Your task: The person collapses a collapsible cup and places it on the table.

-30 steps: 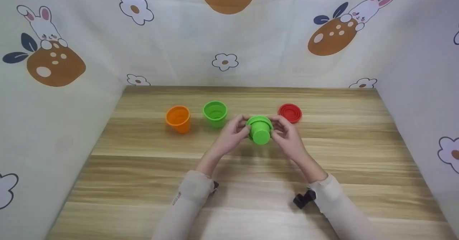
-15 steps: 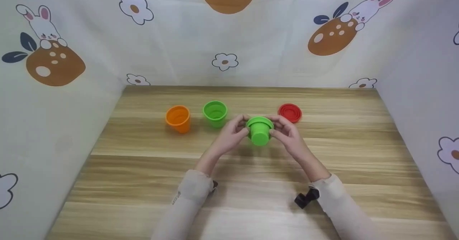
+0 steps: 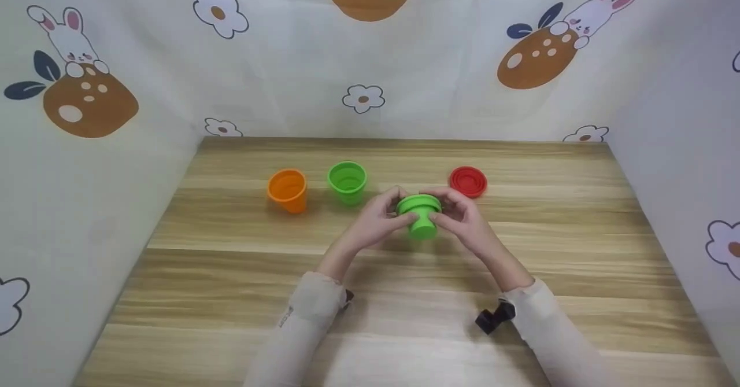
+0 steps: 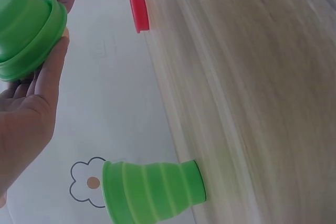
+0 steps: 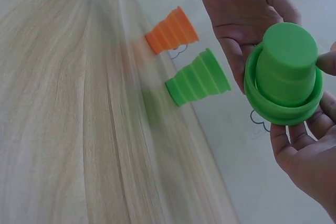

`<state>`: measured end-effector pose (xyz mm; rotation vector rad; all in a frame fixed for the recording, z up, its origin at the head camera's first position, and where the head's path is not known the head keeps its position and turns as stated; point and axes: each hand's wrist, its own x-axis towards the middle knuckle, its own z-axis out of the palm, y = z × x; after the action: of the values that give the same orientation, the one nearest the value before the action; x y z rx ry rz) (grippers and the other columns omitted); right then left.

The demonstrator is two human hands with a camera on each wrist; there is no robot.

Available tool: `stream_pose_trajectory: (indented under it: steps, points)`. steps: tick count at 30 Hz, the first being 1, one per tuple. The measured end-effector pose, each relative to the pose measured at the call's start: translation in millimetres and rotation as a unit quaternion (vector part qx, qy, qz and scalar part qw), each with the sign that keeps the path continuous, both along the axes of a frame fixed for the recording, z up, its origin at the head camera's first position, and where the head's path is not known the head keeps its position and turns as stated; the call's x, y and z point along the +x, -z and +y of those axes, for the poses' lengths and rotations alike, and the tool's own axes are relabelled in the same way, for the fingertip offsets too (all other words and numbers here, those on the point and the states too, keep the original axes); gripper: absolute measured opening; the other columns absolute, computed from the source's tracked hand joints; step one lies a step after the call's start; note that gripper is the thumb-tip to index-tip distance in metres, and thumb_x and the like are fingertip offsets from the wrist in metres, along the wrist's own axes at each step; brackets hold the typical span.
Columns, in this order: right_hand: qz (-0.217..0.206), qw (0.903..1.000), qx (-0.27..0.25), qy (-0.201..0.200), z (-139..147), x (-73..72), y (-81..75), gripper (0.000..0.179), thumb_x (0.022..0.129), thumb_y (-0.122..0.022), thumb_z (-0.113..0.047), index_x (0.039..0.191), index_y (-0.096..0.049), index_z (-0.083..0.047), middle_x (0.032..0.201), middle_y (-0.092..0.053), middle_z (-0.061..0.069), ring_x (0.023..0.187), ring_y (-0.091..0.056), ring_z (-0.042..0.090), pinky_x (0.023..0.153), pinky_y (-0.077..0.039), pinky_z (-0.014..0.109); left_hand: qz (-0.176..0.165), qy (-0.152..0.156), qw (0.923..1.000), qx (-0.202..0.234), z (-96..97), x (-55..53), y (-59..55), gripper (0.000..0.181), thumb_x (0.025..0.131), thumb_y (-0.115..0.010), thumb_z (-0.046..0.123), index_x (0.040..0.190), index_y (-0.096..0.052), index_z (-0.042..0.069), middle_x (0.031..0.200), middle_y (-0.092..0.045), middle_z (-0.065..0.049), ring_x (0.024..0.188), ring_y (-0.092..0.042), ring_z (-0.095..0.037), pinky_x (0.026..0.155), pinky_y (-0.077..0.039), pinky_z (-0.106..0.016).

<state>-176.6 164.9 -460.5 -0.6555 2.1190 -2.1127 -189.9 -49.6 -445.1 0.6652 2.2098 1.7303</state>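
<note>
I see left hand and right hand both gripping the part-folded green cup, held above the table; upright green cup, orange cup off left, red disc near right hand

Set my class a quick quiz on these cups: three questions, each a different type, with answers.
1. True or false: the red disc rests on the table.
2. Farthest left on the table in the head view: A) standing green cup; B) orange cup; C) red disc.
3. Which hands grip the held green cup?

Key: 1. True. 2. B. 3. Both, the left hand and right hand.
</note>
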Motion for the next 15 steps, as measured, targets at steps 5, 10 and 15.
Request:
stream_pose_trajectory:
  steps: [5, 10, 15]
  points:
    - [-0.006, 0.9998, 0.015, 0.012, 0.0, -0.4, -0.8, 0.039, 0.090, -0.063, 0.006, 0.126, -0.052, 0.015, 0.108, -0.067, -0.014, 0.102, -0.061, 0.004, 0.092, -0.052, 0.018, 0.020, -0.002, 0.9996, -0.020, 1.6, -0.9, 1.2, 0.021, 0.090, -0.065, 0.009, 0.106, -0.056, 0.000, 0.104, -0.061, -0.009, 0.100, -0.060, -0.016, 0.089, -0.055, -0.028]
    - [-0.004, 0.9993, 0.016, 0.033, -2.1, -0.7, -0.8, 0.036, 0.089, -0.063, 0.009, 0.123, -0.053, 0.016, 0.104, -0.068, -0.014, 0.100, -0.062, 0.003, 0.090, -0.053, 0.017, 0.033, -0.002, 0.9992, -0.024, 2.7, -1.6, 1.0, 0.016, 0.089, -0.063, 0.006, 0.102, -0.056, -0.001, 0.103, -0.062, -0.010, 0.095, -0.060, -0.014, 0.084, -0.054, -0.025]
    - [-0.004, 0.9985, 0.024, 0.049, -2.8, -1.2, -0.1, 0.034, 0.089, -0.064, 0.008, 0.121, -0.054, 0.015, 0.103, -0.069, -0.014, 0.099, -0.064, 0.002, 0.088, -0.054, 0.018, 0.042, -0.003, 0.9989, -0.023, 2.4, -3.3, 3.4, 0.012, 0.092, -0.063, 0.005, 0.100, -0.056, 0.000, 0.100, -0.061, -0.008, 0.092, -0.060, -0.012, 0.082, -0.053, -0.024]
